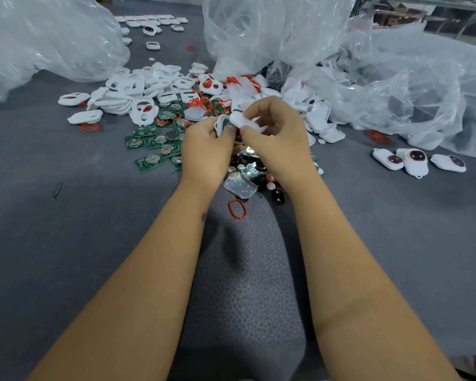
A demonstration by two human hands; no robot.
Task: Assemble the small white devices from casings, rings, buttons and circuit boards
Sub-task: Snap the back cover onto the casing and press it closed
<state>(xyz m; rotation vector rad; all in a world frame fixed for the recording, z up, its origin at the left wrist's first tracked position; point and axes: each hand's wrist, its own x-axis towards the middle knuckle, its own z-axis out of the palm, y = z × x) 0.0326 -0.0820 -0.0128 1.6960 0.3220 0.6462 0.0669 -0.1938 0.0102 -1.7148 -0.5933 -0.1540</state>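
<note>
Both hands pinch parts: left hand (204, 145) holds casing with green circuit board (222, 125); right hand (275, 127) grips white cover (241, 120); closing step likely; next needs edge alignment.

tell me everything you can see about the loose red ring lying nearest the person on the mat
The red ring is a thin oval loop, rubbery in look, bright orange-red and unbroken. It lies flat on the grey mat, between the two forearms, just on the near side of the heap of small parts. Neither hand touches it. Its far edge lies close to a clear plastic piece; whether they touch is unclear.
</note>
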